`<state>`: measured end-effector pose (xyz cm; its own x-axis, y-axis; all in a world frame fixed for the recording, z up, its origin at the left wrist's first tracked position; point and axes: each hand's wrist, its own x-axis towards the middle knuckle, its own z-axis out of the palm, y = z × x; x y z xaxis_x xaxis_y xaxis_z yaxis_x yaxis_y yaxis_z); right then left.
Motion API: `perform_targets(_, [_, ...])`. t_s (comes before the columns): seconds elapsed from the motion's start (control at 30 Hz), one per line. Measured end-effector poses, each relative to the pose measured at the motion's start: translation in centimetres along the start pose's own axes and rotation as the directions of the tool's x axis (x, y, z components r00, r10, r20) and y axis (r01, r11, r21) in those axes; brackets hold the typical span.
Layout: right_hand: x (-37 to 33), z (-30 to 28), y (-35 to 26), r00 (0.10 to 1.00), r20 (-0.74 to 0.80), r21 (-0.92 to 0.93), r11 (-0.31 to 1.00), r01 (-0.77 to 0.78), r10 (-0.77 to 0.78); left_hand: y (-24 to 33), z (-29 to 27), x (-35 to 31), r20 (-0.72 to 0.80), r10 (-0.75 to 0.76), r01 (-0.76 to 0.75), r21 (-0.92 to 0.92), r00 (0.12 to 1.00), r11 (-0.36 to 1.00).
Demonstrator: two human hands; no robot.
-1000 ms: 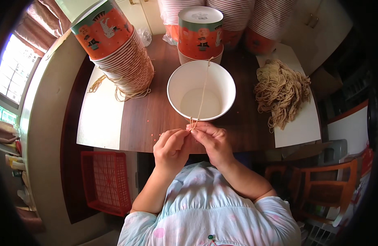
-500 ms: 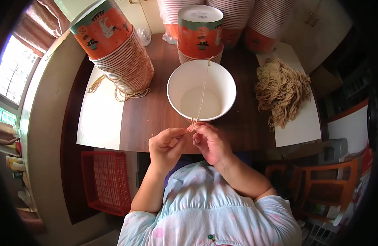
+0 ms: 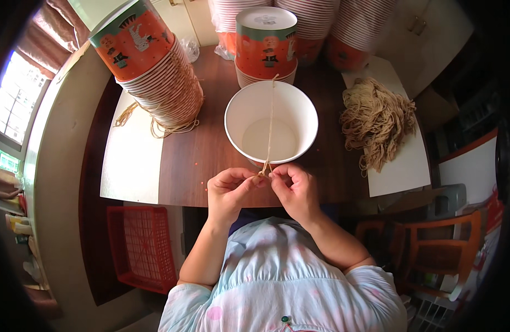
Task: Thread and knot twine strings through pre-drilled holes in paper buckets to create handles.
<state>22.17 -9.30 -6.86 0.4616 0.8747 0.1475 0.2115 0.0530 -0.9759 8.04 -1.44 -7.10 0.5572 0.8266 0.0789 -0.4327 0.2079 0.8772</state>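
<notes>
A large white paper bucket (image 3: 249,108) stands mouth up on the table in front of me. A thin tan cord (image 3: 270,124) spans its opening from the far rim to the near rim, where my fingers are. My left hand (image 3: 230,188) pinches the cord between thumb and fingertips, just in front of the near rim. Close beside it, my right hand (image 3: 294,188) pinches another part of the cord. A small loop or knot shows between the two hands; its exact shape is too small to make out.
A tilted stack of orange printed buckets (image 3: 161,72) rises at the left, cords around its base. An upturned bucket (image 3: 266,47) and more stacks stand behind. A heap of tan cord (image 3: 379,122) lies at right. A red plastic crate (image 3: 141,243) sits below left, a wooden chair (image 3: 437,243) below right.
My right hand has moved a little right and down, away from the left, and its fingers now pinch the cord. The view has shifted slightly.
</notes>
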Motion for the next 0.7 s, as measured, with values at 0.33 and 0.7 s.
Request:
perform_targets(0.33, [0.2, -1.0, 0.3, 0.971, -0.050, -0.277, 0.937, 0.212, -0.235, -0.4, 1.0, 0.2, -0.016, 0.053, -0.051, 0.079, 0.998, 0.996])
perform_targets(0.7, [1.0, -1.2, -1.2, 0.862, 0.071, -0.482, 0.739, 0.471, -0.503, 0.0, 1.2, 0.3, 0.004, 0.045, -0.045, 0.125, 0.999, 0.991])
